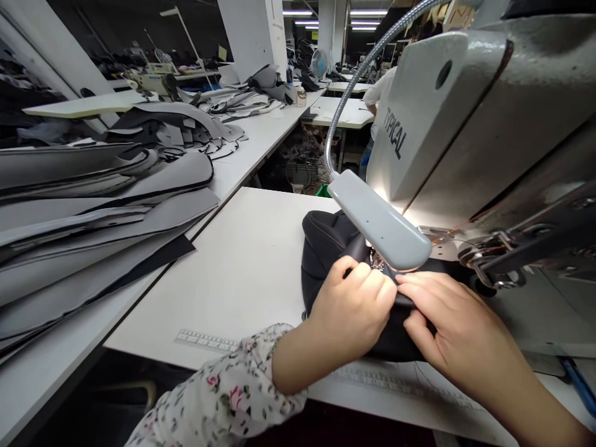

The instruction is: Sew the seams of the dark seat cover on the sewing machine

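Note:
A black piece with an orange-stitched seam, looking like a sewn cover (321, 239), lies bunched under the needle area of a sewing machine (428, 124). My left hand (356, 304) is closed on its near edge, knuckles up, just in front of the presser foot (376, 259). Beside it, my right hand (451, 316) rests on the same black material with fingers stretched out and thumb apart. The fingertips of both hands almost meet. A grey lamp head (382, 220) on a bendy metal neck hides part of the needle area.
Grey, black-edged cut panels (102, 230) are piled on the long table at left. A ruler strip (207, 340) runs along the front of the white sewing table (251, 248). Farther back are a fan (319, 64) and a person's sleeve (379, 93). Something blue (577, 382) lies at right.

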A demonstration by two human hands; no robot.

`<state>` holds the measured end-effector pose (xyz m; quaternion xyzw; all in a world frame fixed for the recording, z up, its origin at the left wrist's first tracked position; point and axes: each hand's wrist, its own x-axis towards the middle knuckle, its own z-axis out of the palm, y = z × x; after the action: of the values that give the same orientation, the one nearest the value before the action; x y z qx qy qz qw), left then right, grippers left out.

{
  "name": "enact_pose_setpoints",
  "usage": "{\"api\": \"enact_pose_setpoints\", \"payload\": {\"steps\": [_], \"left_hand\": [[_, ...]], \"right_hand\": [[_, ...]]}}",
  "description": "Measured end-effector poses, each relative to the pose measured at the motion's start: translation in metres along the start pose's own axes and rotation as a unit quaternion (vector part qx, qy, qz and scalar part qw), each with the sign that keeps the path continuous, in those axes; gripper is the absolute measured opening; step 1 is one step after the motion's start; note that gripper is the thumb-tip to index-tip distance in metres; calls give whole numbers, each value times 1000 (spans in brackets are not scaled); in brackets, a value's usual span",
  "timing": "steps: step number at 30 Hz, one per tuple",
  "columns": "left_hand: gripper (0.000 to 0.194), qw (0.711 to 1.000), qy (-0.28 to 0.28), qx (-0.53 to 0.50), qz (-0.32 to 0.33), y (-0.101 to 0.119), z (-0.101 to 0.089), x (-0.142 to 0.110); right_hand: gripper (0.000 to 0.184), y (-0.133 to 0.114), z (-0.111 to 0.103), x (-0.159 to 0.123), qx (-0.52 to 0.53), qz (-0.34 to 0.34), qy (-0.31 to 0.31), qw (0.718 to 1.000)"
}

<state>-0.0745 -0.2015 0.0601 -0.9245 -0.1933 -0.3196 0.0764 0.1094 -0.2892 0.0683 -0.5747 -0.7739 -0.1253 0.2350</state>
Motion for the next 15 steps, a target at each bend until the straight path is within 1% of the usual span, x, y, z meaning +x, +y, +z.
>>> {"api": "enact_pose_setpoints", "payload": {"steps": [2, 5, 7, 8, 9, 10, 12, 13, 15], "left_hand": [[18, 996, -37, -77, -18, -14, -6, 7], [20, 975, -88, -192, -67, -33, -13, 10], [18, 965, -94, -233, -78, -39, -14, 5], [17, 964, -88, -240, -77, -39, -13, 1], [17, 965, -77, -238, -75, -37, -11, -4], [18, 969, -61, -229, -73, -35, -9, -8], [21, 979, -26, -191, -67, -26, -4, -17], [23, 984, -9, -167, -62, -22, -2, -20], [24, 991, 15, -125, -54, -15, 1, -23]], "right_hand": [[31, 0, 1, -3, -6, 11, 6, 1000], [41, -1, 1, -11, 1, 14, 23, 1000], [55, -1, 1, -22, 29, 7, 41, 999], [59, 1, 1, -30, 50, 7, 53, 997], [60, 3, 3, -41, 71, 24, 72, 995], [58, 7, 5, -55, 89, 61, 96, 989], [51, 18, 16, -87, 104, 172, 136, 970], [50, 24, 23, -104, 97, 230, 142, 958], [56, 37, 41, -134, 79, 289, 119, 947]]}}
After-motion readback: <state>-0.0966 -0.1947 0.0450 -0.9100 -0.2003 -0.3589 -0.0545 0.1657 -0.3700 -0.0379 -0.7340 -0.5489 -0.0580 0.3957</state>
